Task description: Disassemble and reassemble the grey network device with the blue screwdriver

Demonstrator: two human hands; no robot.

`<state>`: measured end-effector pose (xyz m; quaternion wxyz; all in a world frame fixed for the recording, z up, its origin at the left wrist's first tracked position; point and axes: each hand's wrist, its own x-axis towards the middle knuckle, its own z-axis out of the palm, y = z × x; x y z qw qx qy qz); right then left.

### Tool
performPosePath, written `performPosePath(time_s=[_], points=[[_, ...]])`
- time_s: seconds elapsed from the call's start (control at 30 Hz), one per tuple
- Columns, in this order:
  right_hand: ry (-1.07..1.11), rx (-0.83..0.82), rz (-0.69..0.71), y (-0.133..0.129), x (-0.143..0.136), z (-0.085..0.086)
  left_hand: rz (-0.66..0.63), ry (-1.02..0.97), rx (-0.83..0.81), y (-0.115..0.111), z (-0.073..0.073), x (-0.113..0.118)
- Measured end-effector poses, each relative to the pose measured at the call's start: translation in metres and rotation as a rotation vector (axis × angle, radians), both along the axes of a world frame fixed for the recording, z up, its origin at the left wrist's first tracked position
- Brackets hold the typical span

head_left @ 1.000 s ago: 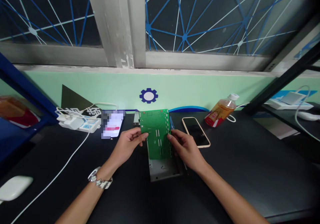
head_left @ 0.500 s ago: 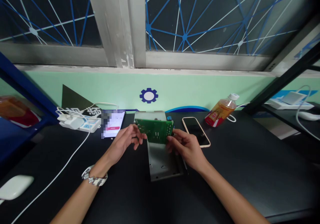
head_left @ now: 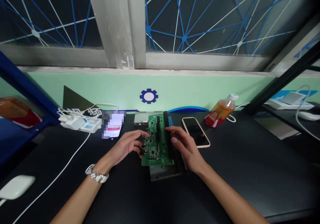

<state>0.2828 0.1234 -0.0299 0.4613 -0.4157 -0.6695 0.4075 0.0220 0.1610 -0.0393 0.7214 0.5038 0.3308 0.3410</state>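
Note:
A green circuit board (head_left: pixel 152 150) is held above a grey metal tray (head_left: pixel 163 175), its component side facing up and a long black connector strip along its right side. My left hand (head_left: pixel 126 145) grips the board's left edge, one finger reaching over the top and the others curled at the side. On the opposite edge, my right hand (head_left: pixel 186 145) has its fingers bent against the black strip. The board hides most of the tray. A thin rod-like tool, partly covered, lies beside the tray under my right hand.
A phone with a pale case (head_left: pixel 196 132) lies to the right, near a tilted drink bottle (head_left: pixel 220 110). On the left are a lit phone (head_left: pixel 113 125), a white power strip (head_left: pixel 82 122) and a cable crossing the black desk (head_left: pixel 120 197). A white mouse-like object (head_left: pixel 17 186) sits at far left.
The board has turned from its bare solder side to its component side and now lies lengthwise over the tray. My left hand has moved right onto its edge.

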Motion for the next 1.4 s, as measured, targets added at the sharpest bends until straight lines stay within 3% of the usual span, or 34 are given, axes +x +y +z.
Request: performPosePath(time_s=[0.13, 0.33, 0.6, 0.7, 0.83, 1.0, 1.23, 1.4], points=[[-0.157, 0.132, 0.031, -0.006, -0.006, 0.002, 0.021, 0.174, 0.061, -0.004, -0.003, 0.009], [-0.219, 0.31, 0.154, -0.017, -0.017, 0.006, -0.005, 0.229, 0.189, -0.016, 0.001, 0.026], [-0.179, 0.32, 0.19, -0.023, -0.022, 0.008, 0.012, 0.116, 0.277, -0.022, 0.003, 0.036], [-0.064, 0.266, 0.136, -0.022, -0.024, 0.005, 0.03, 0.142, 0.246, -0.021, 0.003, 0.035], [0.085, 0.058, 0.026, -0.016, -0.02, 0.002, 0.064, 0.223, 0.23, -0.017, 0.009, 0.026], [0.103, -0.14, -0.077, 0.002, -0.01, -0.006, 0.117, 0.248, 0.253, -0.011, 0.02, 0.006], [0.07, -0.28, 0.009, 0.003, -0.016, -0.015, 0.117, 0.081, 0.229, -0.016, 0.026, 0.008], [0.1, -0.301, 0.094, -0.002, -0.025, -0.011, 0.083, -0.032, 0.139, -0.021, 0.017, 0.028]])
